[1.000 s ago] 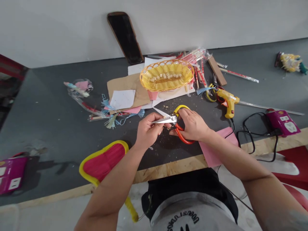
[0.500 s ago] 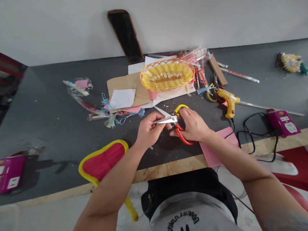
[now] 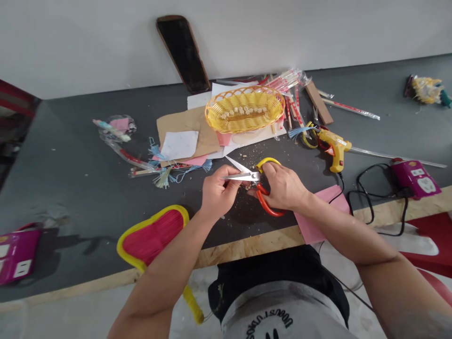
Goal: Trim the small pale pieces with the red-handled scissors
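Nearer the person than the yellow basket, the right hand is gripping the scissors by their handles, blades standing apart; the left hand is curling beside the lower blade, its fingertips partly hidden, so I cannot tell whether they are pinching anything. Cutting well probably means keeping those fingertips clear of the closing edges, working close to the pivot and squeezing slowly. Compared with half a second ago, the handles are sitting slightly farther from the basket, while the blades are keeping a similar gap.
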